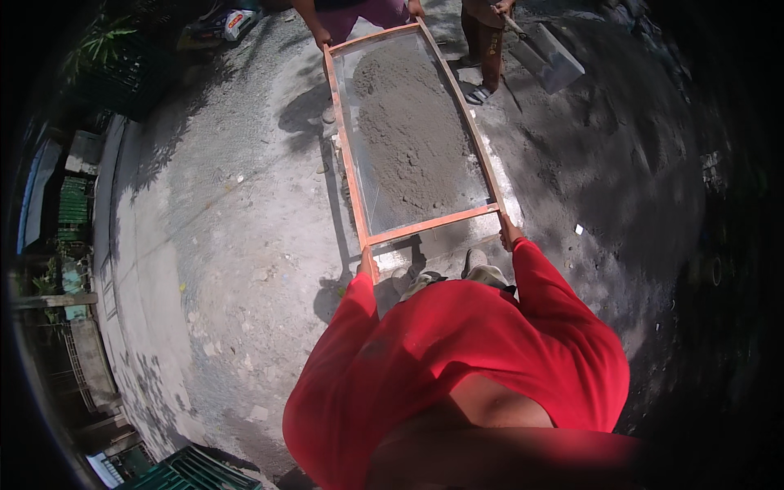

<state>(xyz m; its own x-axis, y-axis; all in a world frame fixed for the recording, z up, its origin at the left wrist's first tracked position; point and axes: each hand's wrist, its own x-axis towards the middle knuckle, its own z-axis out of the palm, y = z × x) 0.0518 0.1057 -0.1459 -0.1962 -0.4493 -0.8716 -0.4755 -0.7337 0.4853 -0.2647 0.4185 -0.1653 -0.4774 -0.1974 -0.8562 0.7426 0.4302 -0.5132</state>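
Note:
A wooden-framed mesh screen (353,175) is held level between me and another person, with a mound of grey, sandy material (408,131) spread over its mesh. My left hand (369,263) is closed around the near left end of the frame, and my right hand (510,231) grips the near right end. At the far end, the other person's hands (322,37) hold the frame's two corners. My shoes (475,263) stand just behind the screen's near edge.
Another person (482,53) stands at the upper right holding a metal shovel (559,69). Green crates (122,77) are at the upper left and lower left (192,474). A sack (237,24) lies near the top. Sunlit, dusty concrete ground (229,286) surrounds us.

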